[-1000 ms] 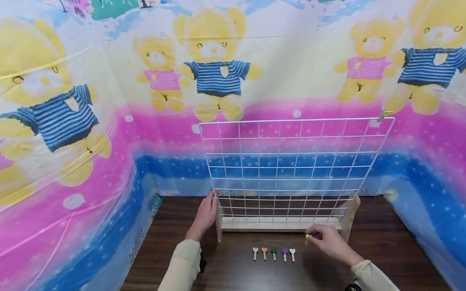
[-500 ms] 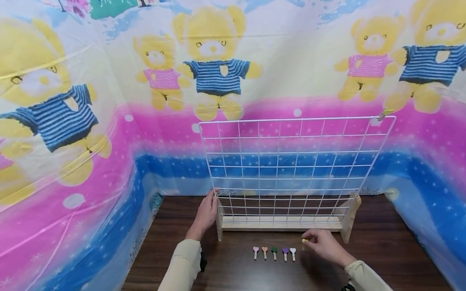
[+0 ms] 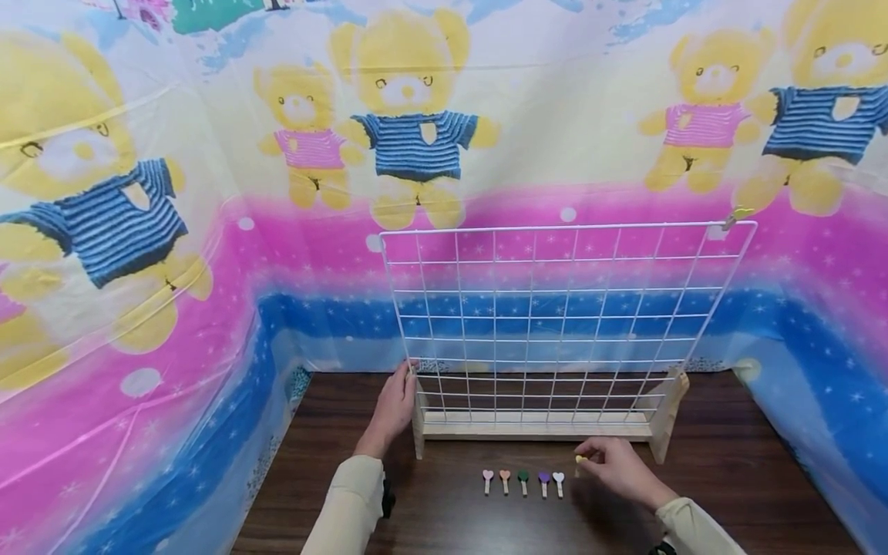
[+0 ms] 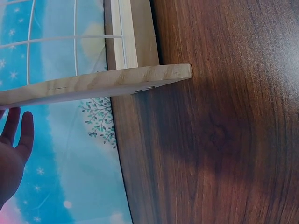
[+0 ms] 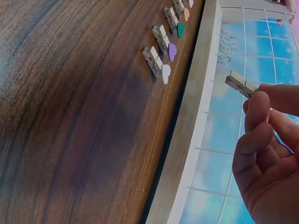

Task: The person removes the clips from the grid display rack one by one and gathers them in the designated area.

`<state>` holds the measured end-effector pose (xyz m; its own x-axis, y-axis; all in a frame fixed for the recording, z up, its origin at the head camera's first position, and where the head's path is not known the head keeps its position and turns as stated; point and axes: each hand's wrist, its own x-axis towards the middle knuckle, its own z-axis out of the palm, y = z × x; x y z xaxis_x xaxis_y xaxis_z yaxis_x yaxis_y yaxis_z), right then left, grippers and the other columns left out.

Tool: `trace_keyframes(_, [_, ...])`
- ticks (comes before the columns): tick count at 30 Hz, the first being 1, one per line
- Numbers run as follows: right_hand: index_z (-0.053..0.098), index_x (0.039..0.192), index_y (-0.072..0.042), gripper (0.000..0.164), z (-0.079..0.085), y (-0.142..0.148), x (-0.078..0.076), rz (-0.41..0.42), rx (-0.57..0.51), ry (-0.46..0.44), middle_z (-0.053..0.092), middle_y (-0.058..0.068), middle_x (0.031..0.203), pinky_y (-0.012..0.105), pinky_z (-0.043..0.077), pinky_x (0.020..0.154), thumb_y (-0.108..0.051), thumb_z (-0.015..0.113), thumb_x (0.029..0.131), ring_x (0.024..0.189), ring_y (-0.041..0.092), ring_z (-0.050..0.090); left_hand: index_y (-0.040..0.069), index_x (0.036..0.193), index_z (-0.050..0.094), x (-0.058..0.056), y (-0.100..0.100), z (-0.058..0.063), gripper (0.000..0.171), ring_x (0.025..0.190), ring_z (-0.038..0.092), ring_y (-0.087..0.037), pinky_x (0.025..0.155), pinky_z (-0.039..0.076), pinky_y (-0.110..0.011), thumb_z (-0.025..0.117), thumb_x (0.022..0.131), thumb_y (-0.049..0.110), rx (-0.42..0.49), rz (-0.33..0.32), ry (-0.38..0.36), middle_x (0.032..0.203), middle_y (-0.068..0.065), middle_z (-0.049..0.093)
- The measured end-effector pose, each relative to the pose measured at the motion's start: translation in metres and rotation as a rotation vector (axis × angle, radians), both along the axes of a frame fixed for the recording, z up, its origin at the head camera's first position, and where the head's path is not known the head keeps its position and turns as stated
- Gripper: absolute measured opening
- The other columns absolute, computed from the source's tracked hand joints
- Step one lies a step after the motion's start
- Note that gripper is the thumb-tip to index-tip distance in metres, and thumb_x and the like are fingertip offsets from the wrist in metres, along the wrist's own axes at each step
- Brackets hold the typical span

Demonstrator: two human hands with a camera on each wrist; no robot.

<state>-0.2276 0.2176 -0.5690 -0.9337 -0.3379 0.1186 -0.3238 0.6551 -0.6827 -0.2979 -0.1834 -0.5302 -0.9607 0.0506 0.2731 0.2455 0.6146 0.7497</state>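
A white wire grid (image 3: 530, 317) stands upright in a pale wooden stand (image 3: 534, 428). At the stand's left post, my left hand (image 3: 394, 401) holds its upper end; in the left wrist view some fingers (image 4: 27, 128) lie loosely beside the outer face. My right hand (image 3: 617, 466) pinches a small wooden clothespin (image 5: 240, 84) with a yellow heart, over the table in front of the stand. Left of it lies a row of clothespins with pink (image 3: 488, 476), orange (image 3: 504, 476), green (image 3: 523, 478), purple (image 3: 544, 479) and white hearts (image 3: 558, 479).
A yellow-topped clip (image 3: 737, 218) is fastened at the grid's upper right corner. The dark wooden table (image 3: 444, 509) extends around the stand. A teddy-bear printed cloth (image 3: 555, 139) covers the wall behind and both sides.
My right hand has moved slightly left and down with the yellow-heart clothespin, then stayed almost still over the last half second. The left hand keeps its place at the post.
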Motion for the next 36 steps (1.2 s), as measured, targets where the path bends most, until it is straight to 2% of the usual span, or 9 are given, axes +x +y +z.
trace_keyframes(6, [0.07,0.092,-0.013,0.007,-0.001,0.0,-0.003,-0.019,-0.001,-0.022,0.065,-0.006,0.083,0.024,0.046,0.056,-0.011,0.069,0.085,0.07,0.006,0.058,0.01,0.139,0.044,-0.001,0.0,0.003,0.039,0.117,0.047,-0.029,0.091,0.041,-0.05,0.033,0.104,0.025,0.006,-0.005,0.004,0.134,-0.012,0.05])
trace_keyframes(10, [0.07,0.092,-0.013,0.007,-0.003,0.0,-0.003,-0.01,-0.002,-0.018,0.064,-0.007,0.08,0.024,0.046,0.054,-0.011,0.069,0.085,0.066,0.005,0.055,0.01,0.139,0.044,-0.001,0.001,0.005,0.039,0.121,0.046,-0.031,0.096,0.038,-0.052,0.034,0.104,0.025,-0.003,-0.005,0.01,0.132,-0.014,0.05])
trace_keyframes(15, [0.068,0.093,-0.005,0.009,-0.008,0.0,-0.002,0.013,-0.031,-0.049,0.063,-0.004,0.075,0.025,0.046,0.049,-0.007,0.068,0.084,0.057,0.004,0.053,0.01,0.138,0.045,-0.001,0.0,0.005,0.038,0.116,0.048,-0.03,0.093,0.04,-0.051,0.034,0.105,0.025,-0.009,-0.003,0.015,0.126,-0.014,0.053])
trace_keyframes(19, [0.067,0.094,0.0,0.012,-0.012,-0.001,-0.003,0.004,-0.048,-0.087,0.063,-0.001,0.076,0.025,0.048,0.049,-0.006,0.067,0.084,0.056,0.006,0.055,0.01,0.138,0.045,-0.001,0.0,0.004,0.038,0.108,0.05,-0.028,0.087,0.042,-0.049,0.034,0.105,0.026,-0.006,0.002,0.016,0.119,-0.013,0.055])
trace_keyframes(26, [0.067,0.095,-0.001,0.011,-0.019,-0.001,-0.004,0.002,-0.049,-0.111,0.064,0.001,0.078,0.026,0.048,0.048,-0.006,0.066,0.085,0.056,0.01,0.057,0.01,0.14,0.044,0.0,0.0,0.002,0.04,0.113,0.048,-0.028,0.089,0.041,-0.049,0.034,0.104,0.026,0.02,-0.002,-0.009,0.132,-0.011,0.051])
trace_keyframes(32, [0.067,0.094,0.0,0.011,-0.023,-0.002,-0.004,0.016,-0.047,-0.102,0.063,0.0,0.076,0.026,0.048,0.047,-0.005,0.066,0.085,0.054,0.009,0.056,0.011,0.14,0.043,0.0,0.0,0.001,0.039,0.117,0.047,-0.03,0.092,0.04,-0.051,0.033,0.104,0.026,-0.002,-0.007,0.014,0.131,-0.013,0.051])
trace_keyframes(36, [0.067,0.094,0.0,0.01,-0.026,-0.003,-0.004,0.019,-0.044,-0.121,0.062,0.0,0.075,0.026,0.048,0.046,-0.004,0.066,0.084,0.053,0.008,0.055,0.01,0.139,0.044,-0.001,0.0,0.001,0.039,0.114,0.049,-0.03,0.09,0.041,-0.051,0.033,0.105,0.025,-0.008,-0.004,0.015,0.126,-0.014,0.053])
